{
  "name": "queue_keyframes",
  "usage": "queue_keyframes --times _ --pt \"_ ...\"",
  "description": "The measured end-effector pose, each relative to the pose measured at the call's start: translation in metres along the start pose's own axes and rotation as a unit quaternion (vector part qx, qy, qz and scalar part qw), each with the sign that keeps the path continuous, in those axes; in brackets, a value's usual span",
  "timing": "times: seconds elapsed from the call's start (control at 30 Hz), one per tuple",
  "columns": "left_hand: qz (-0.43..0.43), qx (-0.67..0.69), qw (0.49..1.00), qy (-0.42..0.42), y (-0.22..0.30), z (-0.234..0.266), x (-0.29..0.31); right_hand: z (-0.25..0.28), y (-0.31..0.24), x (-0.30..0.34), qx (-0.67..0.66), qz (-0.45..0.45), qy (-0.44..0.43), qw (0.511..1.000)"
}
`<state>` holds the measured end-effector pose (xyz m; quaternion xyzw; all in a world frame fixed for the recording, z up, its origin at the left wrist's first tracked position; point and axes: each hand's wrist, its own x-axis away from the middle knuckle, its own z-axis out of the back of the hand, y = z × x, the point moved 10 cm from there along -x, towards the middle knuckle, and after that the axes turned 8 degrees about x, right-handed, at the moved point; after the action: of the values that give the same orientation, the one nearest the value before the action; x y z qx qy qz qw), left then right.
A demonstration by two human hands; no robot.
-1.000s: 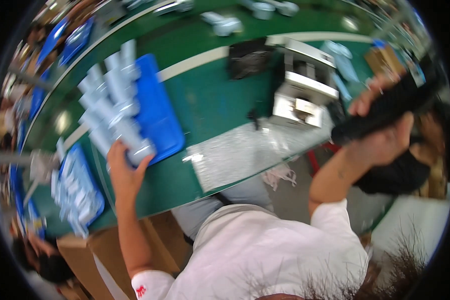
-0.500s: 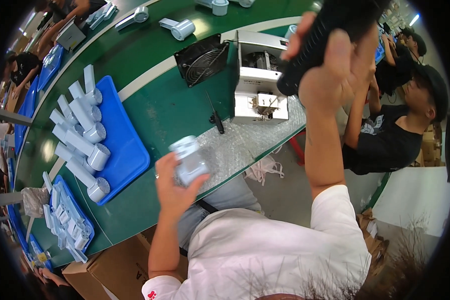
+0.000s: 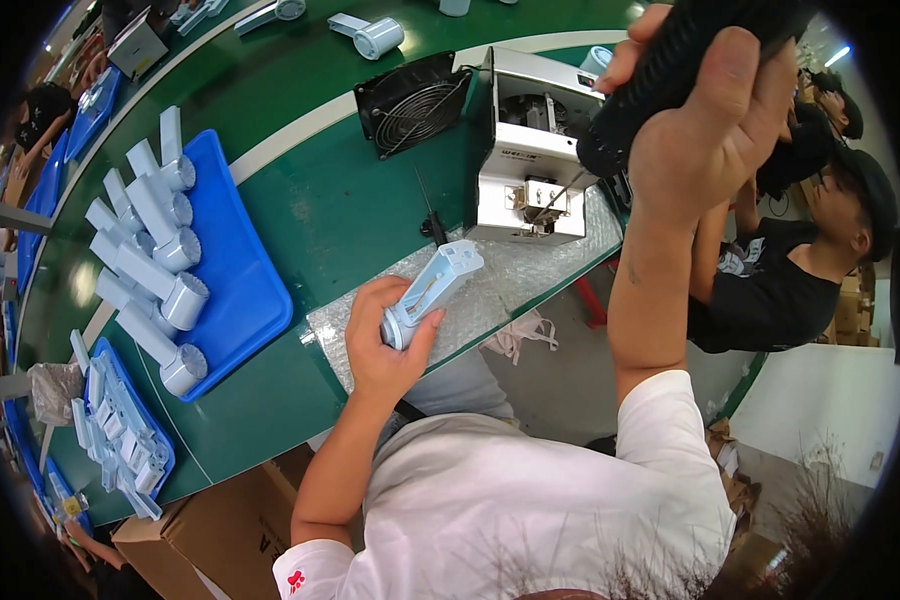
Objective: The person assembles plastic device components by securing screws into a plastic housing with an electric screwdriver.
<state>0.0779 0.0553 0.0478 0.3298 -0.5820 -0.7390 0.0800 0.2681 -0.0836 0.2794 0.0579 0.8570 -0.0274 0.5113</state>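
green tabletop [image 3: 315, 190] below, left hand [image 3: 380, 345] curled round a blue housing [image 3: 433, 285].

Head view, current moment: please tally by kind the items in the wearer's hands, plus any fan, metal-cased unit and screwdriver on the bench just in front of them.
Light-blue plastic part, in the left hand: 1
Black tool, in the right hand: 1
Black fan: 1
Metal-cased unit: 1
Screwdriver: 1
Total: 5
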Motion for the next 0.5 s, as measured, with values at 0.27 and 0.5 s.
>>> queue_keyframes --times 0.27,0.5 --pt "-0.019 -0.005 1.0 -0.018 0.004 -0.004 0.0 0.024 -0.045 0.016 0.6 -0.208 0.08 0.769" --pt "0.004 0.005 1.0 -0.024 -0.005 -0.004 0.001 0.012 -0.051 0.006 0.669 -0.155 0.03 0.727"
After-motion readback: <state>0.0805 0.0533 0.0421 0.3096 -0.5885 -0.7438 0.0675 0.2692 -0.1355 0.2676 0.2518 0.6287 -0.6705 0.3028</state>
